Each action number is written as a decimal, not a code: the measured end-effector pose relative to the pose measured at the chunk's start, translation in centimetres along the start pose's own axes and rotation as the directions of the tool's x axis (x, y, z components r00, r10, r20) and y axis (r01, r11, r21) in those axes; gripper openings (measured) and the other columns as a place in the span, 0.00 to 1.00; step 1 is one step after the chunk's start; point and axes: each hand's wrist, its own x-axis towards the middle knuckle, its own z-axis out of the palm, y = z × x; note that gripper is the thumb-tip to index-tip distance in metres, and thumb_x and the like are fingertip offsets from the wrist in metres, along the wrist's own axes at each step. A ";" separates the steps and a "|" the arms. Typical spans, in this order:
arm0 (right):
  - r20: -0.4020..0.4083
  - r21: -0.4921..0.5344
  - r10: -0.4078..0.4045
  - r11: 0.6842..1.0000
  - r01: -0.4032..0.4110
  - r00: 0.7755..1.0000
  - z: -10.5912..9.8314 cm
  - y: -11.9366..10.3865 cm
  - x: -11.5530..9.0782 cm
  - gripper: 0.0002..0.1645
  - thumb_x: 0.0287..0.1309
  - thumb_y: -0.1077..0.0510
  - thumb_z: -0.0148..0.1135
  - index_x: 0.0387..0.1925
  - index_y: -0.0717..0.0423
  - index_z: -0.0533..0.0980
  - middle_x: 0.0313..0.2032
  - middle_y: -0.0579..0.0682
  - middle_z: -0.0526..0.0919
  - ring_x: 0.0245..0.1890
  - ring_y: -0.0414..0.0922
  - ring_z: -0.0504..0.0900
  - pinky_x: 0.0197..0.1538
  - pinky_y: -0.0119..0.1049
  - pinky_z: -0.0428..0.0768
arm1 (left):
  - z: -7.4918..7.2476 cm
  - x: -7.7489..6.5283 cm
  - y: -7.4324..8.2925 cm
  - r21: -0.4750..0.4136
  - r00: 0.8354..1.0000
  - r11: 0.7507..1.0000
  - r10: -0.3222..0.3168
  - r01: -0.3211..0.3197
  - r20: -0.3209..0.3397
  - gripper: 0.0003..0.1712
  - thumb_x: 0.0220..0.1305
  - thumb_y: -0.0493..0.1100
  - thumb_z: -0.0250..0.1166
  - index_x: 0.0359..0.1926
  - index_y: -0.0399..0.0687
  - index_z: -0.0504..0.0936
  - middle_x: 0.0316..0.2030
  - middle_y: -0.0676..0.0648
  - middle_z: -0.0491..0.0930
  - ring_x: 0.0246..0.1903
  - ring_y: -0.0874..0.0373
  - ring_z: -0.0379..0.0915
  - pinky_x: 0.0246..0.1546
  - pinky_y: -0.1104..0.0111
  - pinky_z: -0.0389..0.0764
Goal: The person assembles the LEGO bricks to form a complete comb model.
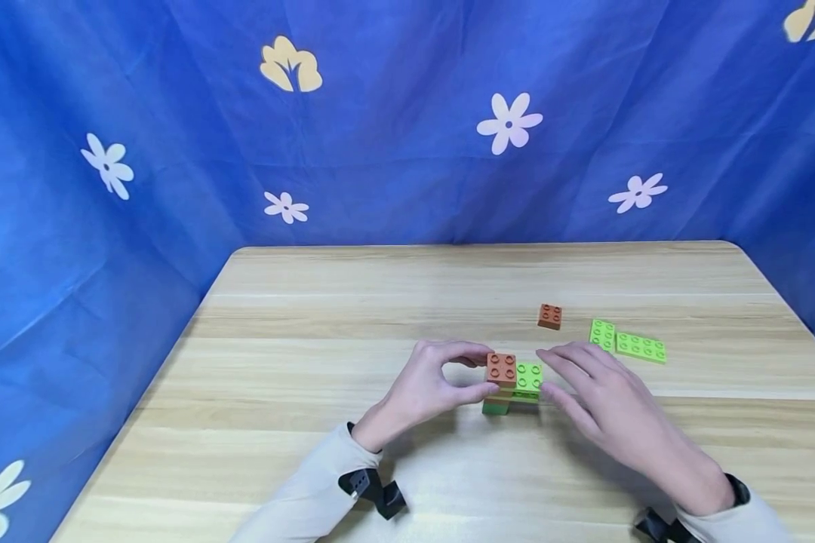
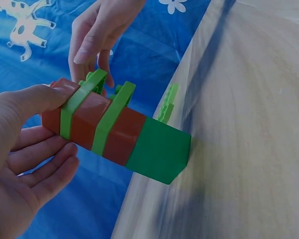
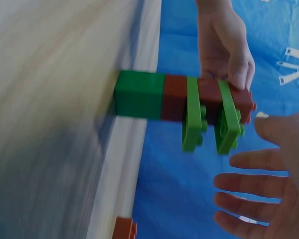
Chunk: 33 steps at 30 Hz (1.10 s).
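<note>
A tower of toy building blocks stands upright on the table. Its base is a dark green block (image 2: pixel 159 149); above that, reddish-brown bricks alternate with two light green plates (image 1: pixel 530 377) that jut out to the right. The top brown brick (image 1: pixel 501 368) is pinched between the thumb and fingers of my left hand (image 1: pixel 421 386), which comes from the left. My right hand (image 1: pixel 614 407) is just right of the jutting plates, its fingers extended and apart with nothing between them, as the right wrist view also shows.
Behind the tower lies a loose brown brick (image 1: pixel 550 317). Two more light green plates, one upright in view (image 1: pixel 602 332) and one sideways (image 1: pixel 641 348), lie beyond my right hand. A blue flowered curtain (image 1: pixel 394 121) hangs along the far edge of the wooden table (image 1: pixel 278 362).
</note>
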 end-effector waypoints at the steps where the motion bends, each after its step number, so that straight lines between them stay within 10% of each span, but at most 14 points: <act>1: -0.006 -0.004 0.004 1.000 -0.004 1.000 -0.1 0.3 -0.1 0.27 0.69 0.45 0.50 0.54 0.61 0.77 0.49 0.55 0.81 0.52 0.52 0.77 0.56 0.47 0.73 | 0.0 -0.1 -0.1 0.000 1.000 1.000 0.003 -0.003 -0.001 0.22 0.49 0.41 0.76 0.47 0.39 0.84 0.42 0.46 0.86 0.39 0.52 0.83 0.46 0.72 0.80; 20: -0.063 -0.028 0.093 0.995 -0.095 0.994 -1.0 4.7 -1.8 0.23 0.63 0.50 0.60 0.52 0.63 0.78 0.46 0.60 0.82 0.47 0.58 0.78 0.45 0.56 0.80 | 0.2 -0.6 -0.5 0.064 0.997 0.995 0.075 -0.074 -0.023 0.21 0.51 0.42 0.75 0.46 0.40 0.84 0.43 0.46 0.85 0.39 0.58 0.82 0.45 0.73 0.80; 33: -0.023 -0.093 0.159 0.983 -0.161 0.987 -0.8 7.5 -3.4 0.30 0.38 0.66 0.73 0.49 0.69 0.77 0.43 0.66 0.81 0.45 0.63 0.77 0.47 0.60 0.76 | 0.3 -0.7 -0.8 0.123 0.993 0.987 0.110 -0.105 -0.031 0.22 0.50 0.44 0.76 0.45 0.39 0.84 0.41 0.47 0.86 0.39 0.59 0.81 0.45 0.72 0.80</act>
